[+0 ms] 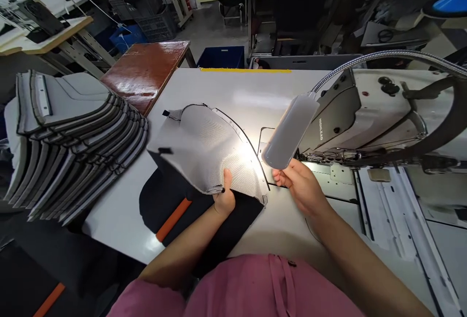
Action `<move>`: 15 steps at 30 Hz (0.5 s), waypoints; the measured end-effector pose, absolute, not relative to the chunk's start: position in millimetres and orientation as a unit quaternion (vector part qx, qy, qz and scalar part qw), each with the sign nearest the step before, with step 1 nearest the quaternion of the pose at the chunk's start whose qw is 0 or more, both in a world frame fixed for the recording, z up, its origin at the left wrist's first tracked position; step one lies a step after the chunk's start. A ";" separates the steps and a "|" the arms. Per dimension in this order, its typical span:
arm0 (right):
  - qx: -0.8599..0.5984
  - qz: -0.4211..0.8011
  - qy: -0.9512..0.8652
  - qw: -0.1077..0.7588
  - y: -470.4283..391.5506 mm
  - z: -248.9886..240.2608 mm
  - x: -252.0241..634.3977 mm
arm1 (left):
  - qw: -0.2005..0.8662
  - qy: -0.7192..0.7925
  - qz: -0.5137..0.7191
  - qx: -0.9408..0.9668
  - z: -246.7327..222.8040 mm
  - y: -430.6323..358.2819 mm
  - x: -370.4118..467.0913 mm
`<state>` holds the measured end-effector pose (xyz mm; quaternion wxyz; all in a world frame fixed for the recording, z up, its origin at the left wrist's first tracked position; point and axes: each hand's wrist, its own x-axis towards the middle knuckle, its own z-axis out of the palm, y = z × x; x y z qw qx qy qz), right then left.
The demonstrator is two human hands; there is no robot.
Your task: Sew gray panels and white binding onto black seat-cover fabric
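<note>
My left hand (224, 201) grips the near edge of a grey mesh fabric panel (204, 137), thumb on top and fingers hidden underneath. The panel has a dark-edged curved strip along its right side and black tabs at its left. Under it lies a black fabric piece (160, 205) with an orange strip (173, 219). My right hand (301, 183) is just right of the panel, apart from it, beside the sewing machine (339, 122). Its fingers are curled together below the lamp head (292, 129), which partly covers them; anything between them cannot be made out.
A tall stack of sewn grey panels (80, 146) stands at the left edge of the white table (233, 81). A flexible metal lamp neck (383, 55) arches over the machine. Beyond are a brown wooden table (149, 71) and a dark blue bin (221, 58).
</note>
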<state>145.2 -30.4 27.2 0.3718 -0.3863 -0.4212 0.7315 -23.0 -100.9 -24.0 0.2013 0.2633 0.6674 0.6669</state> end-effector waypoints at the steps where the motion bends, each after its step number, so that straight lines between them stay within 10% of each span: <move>1: -0.399 0.717 -0.441 0.363 -31.9 30.2 141.7 | 0.204 0.662 0.673 0.257 -23.4 -100.2 -23.3; 15: -0.470 0.503 -0.631 0.357 -35.1 42.2 121.8 | 0.186 0.713 0.445 0.510 24.7 -95.4 -29.1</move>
